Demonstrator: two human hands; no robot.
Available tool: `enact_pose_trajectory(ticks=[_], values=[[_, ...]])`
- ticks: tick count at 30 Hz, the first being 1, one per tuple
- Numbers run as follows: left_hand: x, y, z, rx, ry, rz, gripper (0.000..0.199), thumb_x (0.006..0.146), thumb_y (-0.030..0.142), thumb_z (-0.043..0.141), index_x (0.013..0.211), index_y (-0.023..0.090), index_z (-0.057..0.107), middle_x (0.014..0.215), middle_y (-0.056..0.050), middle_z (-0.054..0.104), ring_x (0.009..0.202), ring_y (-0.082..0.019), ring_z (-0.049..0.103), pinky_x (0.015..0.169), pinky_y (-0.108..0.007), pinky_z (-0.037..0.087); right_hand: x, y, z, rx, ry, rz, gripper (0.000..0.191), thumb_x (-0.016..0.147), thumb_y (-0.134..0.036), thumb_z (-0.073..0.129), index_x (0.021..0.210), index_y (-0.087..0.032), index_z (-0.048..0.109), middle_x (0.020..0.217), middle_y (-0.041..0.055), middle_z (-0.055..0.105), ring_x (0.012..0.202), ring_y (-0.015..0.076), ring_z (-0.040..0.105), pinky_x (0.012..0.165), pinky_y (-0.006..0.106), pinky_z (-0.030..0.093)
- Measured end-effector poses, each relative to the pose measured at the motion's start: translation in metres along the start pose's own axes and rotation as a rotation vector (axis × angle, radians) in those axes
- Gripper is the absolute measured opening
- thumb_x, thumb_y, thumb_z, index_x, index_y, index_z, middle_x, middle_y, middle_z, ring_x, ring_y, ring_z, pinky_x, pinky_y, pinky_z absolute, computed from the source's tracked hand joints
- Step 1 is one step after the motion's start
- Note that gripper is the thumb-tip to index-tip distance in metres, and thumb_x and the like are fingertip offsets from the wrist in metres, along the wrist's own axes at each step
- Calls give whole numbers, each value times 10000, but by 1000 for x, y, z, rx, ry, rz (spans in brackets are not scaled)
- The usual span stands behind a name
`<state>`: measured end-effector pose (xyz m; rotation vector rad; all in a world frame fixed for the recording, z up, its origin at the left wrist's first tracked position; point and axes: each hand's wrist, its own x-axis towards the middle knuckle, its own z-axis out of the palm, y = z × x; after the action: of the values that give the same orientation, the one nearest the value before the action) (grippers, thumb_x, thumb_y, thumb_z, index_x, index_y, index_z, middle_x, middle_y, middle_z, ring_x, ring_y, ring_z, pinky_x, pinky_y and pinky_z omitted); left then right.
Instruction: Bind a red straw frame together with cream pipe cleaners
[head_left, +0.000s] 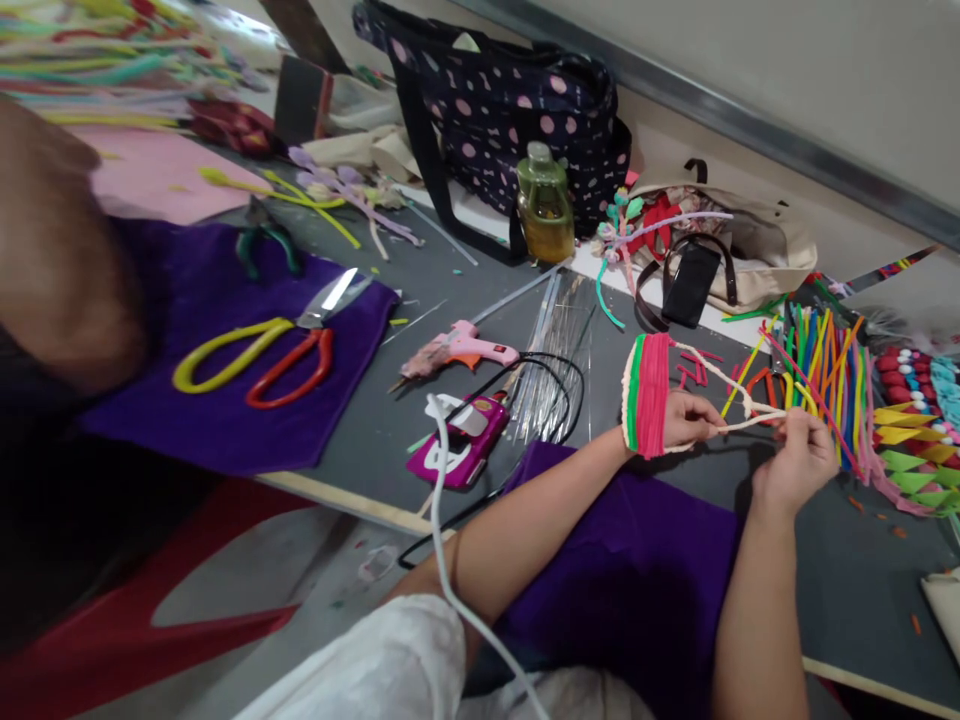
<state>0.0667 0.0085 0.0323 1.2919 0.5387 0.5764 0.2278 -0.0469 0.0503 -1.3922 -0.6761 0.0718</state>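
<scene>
A curved band [651,395] striped pink, green and cream sits around my left wrist and the back of the hand. Cream cord [720,370] runs from it to a knot on the right. My left hand [686,418] is closed, pinching the cord close to the band. At the cord's right end, my right hand [799,455] is closed on it with thumb and fingers together. Both hands are above the dark table, over the far edge of a purple cloth [630,560]. Colourful pipe cleaners [821,370] lie just beyond my right hand.
Left of my arms are a pink glue gun [469,345], a magenta device [465,445] with cables, and large scissors [311,325] on another purple cloth. A bottle [545,205], a dotted bag [510,110] and a phone [691,284] stand or lie behind. Another person's arm [67,240] is at far left.
</scene>
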Motion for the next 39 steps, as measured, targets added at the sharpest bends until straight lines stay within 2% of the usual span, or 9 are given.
enact_pose_trajectory(ticks=[3, 5, 9, 13, 16, 21, 26, 31, 39], values=[[4, -6, -2, -10, 96, -8, 196, 747, 234, 641, 878, 105, 709, 486, 31, 527, 407, -58, 439, 411, -170, 290, 6, -7, -7, -59, 153, -124, 213, 800, -381, 605, 709, -190, 579, 617, -30, 536, 552, 127, 526, 576, 279, 467], [5, -8, -4, 11, 148, 7, 185, 743, 232, 639, 862, 110, 711, 475, 37, 518, 384, -52, 409, 396, -172, 266, 5, -13, -10, -139, 107, -253, 199, 831, -376, 581, 821, -185, 633, 756, 27, 622, 707, 171, 603, 698, 322, 495], [3, -6, -6, 98, 53, 18, 145, 710, 230, 671, 794, 124, 723, 449, 34, 521, 359, -54, 386, 375, -178, 248, 0, -16, -11, -364, -389, -377, 310, 882, -381, 521, 1081, -183, 653, 1058, 109, 673, 1022, 237, 603, 940, 407, 424], [1, -2, -11, 49, -44, -15, 166, 646, 231, 742, 774, 127, 732, 523, 4, 599, 418, -66, 456, 403, -173, 307, 0, 2, -11, -499, -722, -253, 360, 832, -445, 562, 1070, -199, 672, 968, 89, 703, 935, 239, 620, 897, 424, 439], [2, -2, -19, -166, 20, -74, 237, 650, 284, 761, 816, 118, 728, 635, -40, 659, 503, -90, 547, 483, -188, 425, 2, 12, -12, -427, -673, -70, 386, 769, -477, 619, 1002, -175, 679, 849, 63, 695, 776, 202, 621, 742, 350, 480], [0, 4, -32, -543, 301, -69, 248, 694, 218, 710, 912, 99, 706, 874, -129, 716, 717, -166, 672, 679, -271, 543, -2, 11, -9, -156, -486, 205, 337, 692, -456, 708, 841, -175, 599, 672, -7, 639, 559, 141, 603, 553, 257, 467], [-1, 10, -31, -657, 300, 14, 293, 751, 181, 643, 1032, 106, 669, 1106, -156, 684, 1007, -238, 662, 848, -335, 536, -13, 2, -2, 15, -544, 410, 337, 722, -467, 693, 801, -187, 523, 667, -1, 673, 434, 113, 583, 437, 215, 447], [1, 2, -27, -541, 384, 11, 352, 812, 393, 644, 983, 87, 669, 997, -171, 715, 820, -205, 706, 753, -296, 549, -21, -1, 3, 111, -563, 457, 332, 720, -447, 699, 786, -189, 501, 658, -3, 674, 376, 75, 515, 322, 153, 315], [-1, 0, -28, -538, 460, 9, 335, 765, 390, 696, 920, 95, 662, 867, -136, 730, 747, -192, 705, 681, -276, 541, -24, -1, 5, 144, -524, 478, 303, 705, -398, 705, 769, -182, 502, 646, 4, 674, 362, 52, 465, 323, 143, 281]])
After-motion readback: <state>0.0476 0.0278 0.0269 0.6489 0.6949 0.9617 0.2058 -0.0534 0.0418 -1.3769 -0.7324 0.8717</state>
